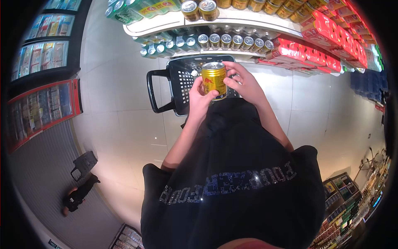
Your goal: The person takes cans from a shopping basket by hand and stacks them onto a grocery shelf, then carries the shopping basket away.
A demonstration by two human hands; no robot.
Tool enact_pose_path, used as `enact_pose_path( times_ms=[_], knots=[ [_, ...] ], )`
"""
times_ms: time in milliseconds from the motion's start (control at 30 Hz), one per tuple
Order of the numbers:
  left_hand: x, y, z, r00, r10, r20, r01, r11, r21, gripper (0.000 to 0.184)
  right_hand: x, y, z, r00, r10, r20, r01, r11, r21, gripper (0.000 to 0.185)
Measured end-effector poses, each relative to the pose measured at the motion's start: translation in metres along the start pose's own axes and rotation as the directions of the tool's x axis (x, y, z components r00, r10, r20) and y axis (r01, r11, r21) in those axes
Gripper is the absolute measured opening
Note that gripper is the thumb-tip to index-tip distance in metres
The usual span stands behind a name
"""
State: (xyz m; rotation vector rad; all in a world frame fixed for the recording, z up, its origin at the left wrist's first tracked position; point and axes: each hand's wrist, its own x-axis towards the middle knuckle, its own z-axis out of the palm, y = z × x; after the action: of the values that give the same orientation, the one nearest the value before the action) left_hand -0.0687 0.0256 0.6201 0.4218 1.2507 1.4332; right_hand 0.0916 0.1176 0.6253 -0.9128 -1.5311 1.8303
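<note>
A gold drink can [214, 74] with red markings is held upright in front of my body, its silver top facing up. My left hand [200, 99] is closed around the can's lower left side, with the thumb across its front. From the right, my right hand [245, 84] has its thumb and fingertips against the can's side and upper rim. Beneath the can is a dark shopping basket [176, 85] with a perforated wall and a black handle [150, 93] to the left. The can and my hands hide part of the basket's inside.
Ahead, a white shelf [253, 20] carries gold cans [208, 10], green packs [128, 12] and red cartons [298, 53]. Display cabinets [45, 106] line the left. Another person [80, 194] in dark clothes is at the lower left near a grey basket [86, 163]. More stocked shelves [340, 207] stand at right.
</note>
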Motion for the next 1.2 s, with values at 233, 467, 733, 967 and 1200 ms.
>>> enact_pose_path(
  times_ms=[233, 467, 733, 967, 1200],
  knots=[
    [0.005, -0.012, 0.04, 0.921, 0.389, -0.027, -0.301, 0.753, 0.585, 0.072, -0.002, -0.015, -0.009, 0.996, -0.016, -0.087, -0.006, 0.968, -0.249, 0.092],
    [0.02, -0.01, 0.029, 0.831, 0.549, 0.096, -0.431, 0.524, 0.735, 0.08, 0.058, 0.008, -0.035, 0.97, -0.121, -0.21, 0.051, 0.949, -0.311, 0.079],
    [-0.013, -0.031, -0.06, 0.844, 0.486, -0.228, -0.195, 0.674, 0.713, 0.076, 0.194, 0.038, -0.099, 0.793, -0.455, -0.406, 0.15, 0.791, -0.592, 0.083],
    [-0.036, -0.048, -0.106, 0.757, 0.53, -0.383, -0.188, 0.737, 0.649, 0.065, 0.23, 0.055, -0.095, 0.768, -0.493, -0.409, 0.063, 0.694, -0.718, 0.079],
    [-0.047, -0.046, -0.118, 0.768, 0.478, -0.425, -0.139, 0.774, 0.618, 0.057, 0.241, 0.057, -0.1, 0.807, -0.426, -0.41, -0.001, 0.692, -0.722, 0.091]
  ],
)
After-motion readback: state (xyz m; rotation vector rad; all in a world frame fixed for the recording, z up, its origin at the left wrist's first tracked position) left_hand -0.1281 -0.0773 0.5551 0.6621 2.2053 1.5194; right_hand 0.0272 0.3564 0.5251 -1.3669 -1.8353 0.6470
